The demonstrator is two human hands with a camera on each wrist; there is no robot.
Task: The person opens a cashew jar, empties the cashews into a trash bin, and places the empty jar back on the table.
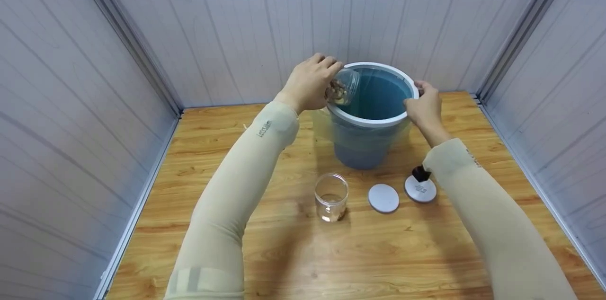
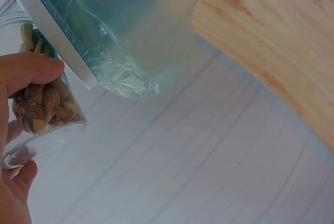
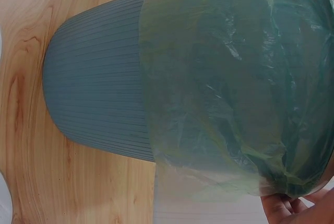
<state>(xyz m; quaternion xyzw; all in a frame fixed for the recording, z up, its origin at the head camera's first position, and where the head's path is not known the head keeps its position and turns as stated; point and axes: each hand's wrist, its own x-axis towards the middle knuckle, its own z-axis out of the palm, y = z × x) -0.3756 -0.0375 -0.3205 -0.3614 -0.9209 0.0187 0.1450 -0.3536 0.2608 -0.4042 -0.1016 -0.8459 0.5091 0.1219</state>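
Note:
My left hand [image 1: 312,82] grips a clear jar [image 1: 349,83], tilted with its mouth over the left rim of a blue-grey trash can [image 1: 362,148]. Brown, dried-looking pieces [image 2: 42,104] fill part of that jar in the left wrist view. A thin green bag [image 3: 209,78] lines the can and hangs down over its outside. With fingers and thumb, my right hand [image 1: 425,107] holds the white rim [image 1: 374,122] at the right side, and the bag's edge there.
A second clear jar [image 1: 331,198] stands uncovered on the wooden floor [image 1: 227,148], a few bits at its bottom. Two white round lids lie to its right, one plain [image 1: 383,198], one printed [image 1: 420,190]. Pale panel walls [image 1: 284,21] enclose the back and sides.

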